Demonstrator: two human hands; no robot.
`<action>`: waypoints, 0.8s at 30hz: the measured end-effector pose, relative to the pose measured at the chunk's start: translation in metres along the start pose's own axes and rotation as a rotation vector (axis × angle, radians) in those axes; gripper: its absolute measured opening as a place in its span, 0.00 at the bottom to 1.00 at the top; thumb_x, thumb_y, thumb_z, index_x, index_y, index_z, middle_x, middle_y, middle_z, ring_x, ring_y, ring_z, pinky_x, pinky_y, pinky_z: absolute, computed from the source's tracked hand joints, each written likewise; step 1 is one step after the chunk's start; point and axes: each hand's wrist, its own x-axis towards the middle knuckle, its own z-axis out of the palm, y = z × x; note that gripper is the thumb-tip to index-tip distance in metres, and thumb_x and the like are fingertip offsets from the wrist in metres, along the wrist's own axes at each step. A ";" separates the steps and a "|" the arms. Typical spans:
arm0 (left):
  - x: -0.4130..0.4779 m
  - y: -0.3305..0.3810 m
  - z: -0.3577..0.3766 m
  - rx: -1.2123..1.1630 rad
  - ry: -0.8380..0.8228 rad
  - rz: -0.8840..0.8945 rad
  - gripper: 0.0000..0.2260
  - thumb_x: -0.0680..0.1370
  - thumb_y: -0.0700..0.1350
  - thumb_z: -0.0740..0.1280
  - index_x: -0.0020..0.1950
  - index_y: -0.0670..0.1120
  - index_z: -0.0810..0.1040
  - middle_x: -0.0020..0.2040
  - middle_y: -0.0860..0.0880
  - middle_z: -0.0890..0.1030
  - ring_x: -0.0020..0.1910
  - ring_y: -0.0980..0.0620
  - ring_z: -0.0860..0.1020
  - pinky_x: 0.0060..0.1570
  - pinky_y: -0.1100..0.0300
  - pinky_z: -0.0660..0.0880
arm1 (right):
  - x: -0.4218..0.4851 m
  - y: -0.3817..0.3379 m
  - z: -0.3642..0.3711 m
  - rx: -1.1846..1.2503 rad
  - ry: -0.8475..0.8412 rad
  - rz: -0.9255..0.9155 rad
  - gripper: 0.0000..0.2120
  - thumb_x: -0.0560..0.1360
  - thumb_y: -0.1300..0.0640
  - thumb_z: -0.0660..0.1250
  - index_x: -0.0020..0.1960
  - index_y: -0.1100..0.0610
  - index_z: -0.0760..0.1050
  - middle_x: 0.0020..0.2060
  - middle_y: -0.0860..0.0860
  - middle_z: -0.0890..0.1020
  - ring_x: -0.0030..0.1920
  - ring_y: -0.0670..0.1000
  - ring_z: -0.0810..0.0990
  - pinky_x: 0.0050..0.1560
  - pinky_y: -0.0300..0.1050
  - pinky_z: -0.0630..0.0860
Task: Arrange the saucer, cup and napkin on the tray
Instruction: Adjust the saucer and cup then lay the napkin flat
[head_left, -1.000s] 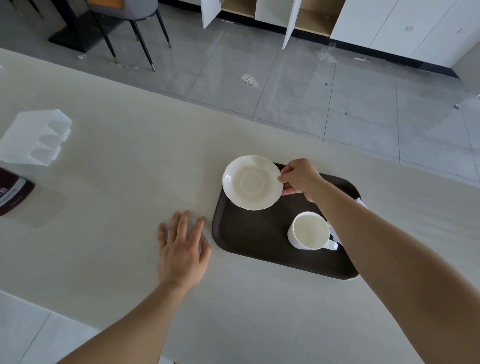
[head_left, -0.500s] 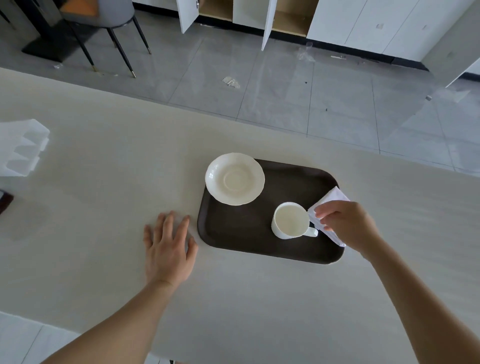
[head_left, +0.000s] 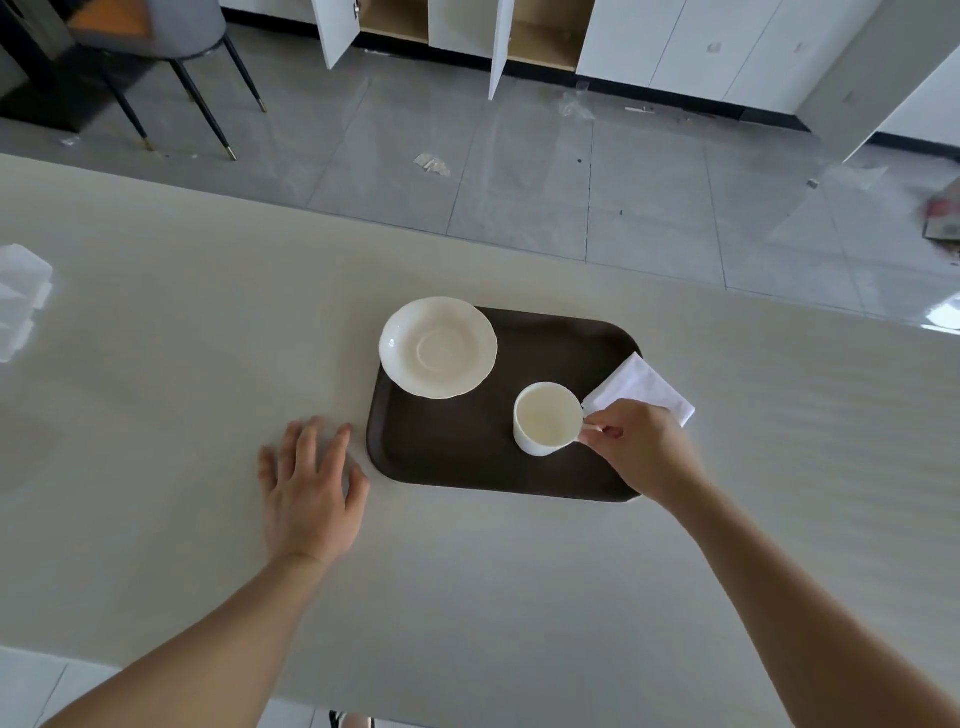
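The cup (head_left: 548, 419) stands upright on the near right part of the tray (head_left: 467, 457), and your right hand (head_left: 641, 449) has its fingers (head_left: 597, 430) pinched on its handle. The saucer (head_left: 438, 347) overhangs the tray's far left corner, the napkin (head_left: 641, 388) its right edge. Your left hand (head_left: 310, 493) lies flat on the table (head_left: 156, 364), fingers spread, just left of the tray.

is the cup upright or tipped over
Upright. The cup stands on the tray, its round mouth facing up, empty inside, with the right hand pinching its handle.

Cup (head_left: 546, 419) handle mostly hidden under right-hand fingers (head_left: 605, 431)
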 end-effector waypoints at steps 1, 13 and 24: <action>0.000 0.000 0.000 0.000 0.001 0.001 0.24 0.75 0.51 0.56 0.69 0.46 0.76 0.71 0.39 0.72 0.73 0.36 0.67 0.73 0.34 0.58 | 0.002 0.000 0.002 0.012 0.012 0.005 0.04 0.75 0.56 0.73 0.44 0.53 0.87 0.39 0.52 0.86 0.40 0.54 0.81 0.40 0.36 0.73; -0.001 0.003 -0.005 -0.001 -0.009 -0.005 0.24 0.75 0.50 0.58 0.69 0.45 0.76 0.71 0.37 0.73 0.73 0.35 0.68 0.73 0.33 0.58 | 0.031 -0.019 0.014 0.150 0.155 0.154 0.06 0.76 0.52 0.71 0.42 0.48 0.86 0.29 0.43 0.82 0.35 0.46 0.79 0.37 0.36 0.72; -0.001 0.003 -0.005 0.003 -0.008 -0.001 0.23 0.75 0.48 0.62 0.69 0.45 0.76 0.71 0.37 0.73 0.73 0.35 0.68 0.73 0.33 0.58 | 0.042 -0.034 0.030 0.258 0.249 0.304 0.14 0.77 0.47 0.69 0.36 0.53 0.81 0.29 0.51 0.82 0.35 0.55 0.80 0.38 0.51 0.79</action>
